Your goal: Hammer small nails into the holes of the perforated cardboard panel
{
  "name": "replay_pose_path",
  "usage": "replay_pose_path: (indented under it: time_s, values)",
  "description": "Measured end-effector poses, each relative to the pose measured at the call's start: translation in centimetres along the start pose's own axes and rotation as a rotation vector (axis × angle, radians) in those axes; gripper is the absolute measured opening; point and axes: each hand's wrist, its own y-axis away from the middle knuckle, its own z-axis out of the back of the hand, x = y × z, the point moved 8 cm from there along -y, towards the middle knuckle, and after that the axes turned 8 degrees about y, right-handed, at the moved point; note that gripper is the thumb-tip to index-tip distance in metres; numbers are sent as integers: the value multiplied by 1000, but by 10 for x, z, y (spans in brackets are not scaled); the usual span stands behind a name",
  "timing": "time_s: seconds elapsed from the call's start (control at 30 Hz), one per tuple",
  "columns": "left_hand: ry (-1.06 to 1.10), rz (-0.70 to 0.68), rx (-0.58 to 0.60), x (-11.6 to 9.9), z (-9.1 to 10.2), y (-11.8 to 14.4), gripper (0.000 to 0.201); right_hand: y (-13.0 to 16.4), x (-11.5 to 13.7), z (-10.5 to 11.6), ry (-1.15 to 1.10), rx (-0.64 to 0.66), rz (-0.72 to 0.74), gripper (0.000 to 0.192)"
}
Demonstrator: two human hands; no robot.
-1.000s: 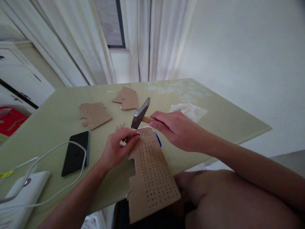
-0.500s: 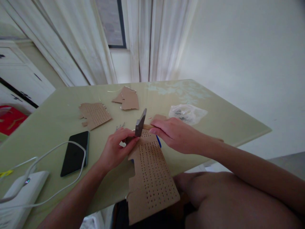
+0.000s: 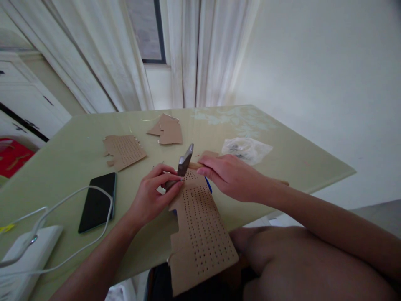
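- A long brown cardboard strip punched with rows of small holes (image 3: 200,230) is lying across the near edge of the pale green table (image 3: 69,167), its near end hanging over the edge above the person's lap.
- This strip is looking light and fairly stiff but easy to crease or tear (its edges are already ragged), so a flat pinch near the far end seems the safest place to hold it.
- The left hand (image 3: 150,196) is pinching its fingertips together at the strip's far left corner; whatever small thing sits between them is too tiny to make out.
- The right hand (image 3: 232,175) is closing around the wooden handle of a small steel-headed hammer (image 3: 184,161), choked up close to the head, which is hovering just above the pinching fingertips.
- The hammer is probably head-heavy for its size, and a grip this near the head should be giving short, controlled taps.
- To the left, a black smartphone (image 3: 97,202) is lying face up with a white cable (image 3: 62,200) looping over it from a white box-like device (image 3: 25,255) at the near corner.
- Farther back, a smaller perforated cardboard piece (image 3: 125,150), a plain torn cardboard scrap (image 3: 167,129) and a clear plastic bag (image 3: 247,148) are resting well apart.
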Motion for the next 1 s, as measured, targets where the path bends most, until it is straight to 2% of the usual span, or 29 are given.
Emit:
replay_pose_path:
  time_s: [0.1, 0.3, 0.4, 0.5, 0.63, 0.83, 1.0]
  values:
    - [-9, 15, 24, 0, -1, 0, 13, 0, -4, 2, -55, -55, -19, 35]
    - [-62, 35, -3, 2, 3, 0, 30, -2, -1, -21, 33, 124, 23, 35]
    - [-62, 49, -21, 4, 4, 0, 38, -3, -2, -13, 18, 51, 13, 35]
    - [-66, 44, -11, 5, 2, 1, 38, -4, -3, -11, -18, 2, 7, 35]
    - [-71, 38, -20, 6, 3, 1, 37, -4, -1, -24, 26, 123, 23, 35]
    - [-58, 41, -36, 5, 3, 1, 43, 3, -5, -7, 24, 92, 68, 39]
    - [-37, 55, -36, 8, 7, -2, 41, 10, -15, -12, 7, 166, 41, 41]
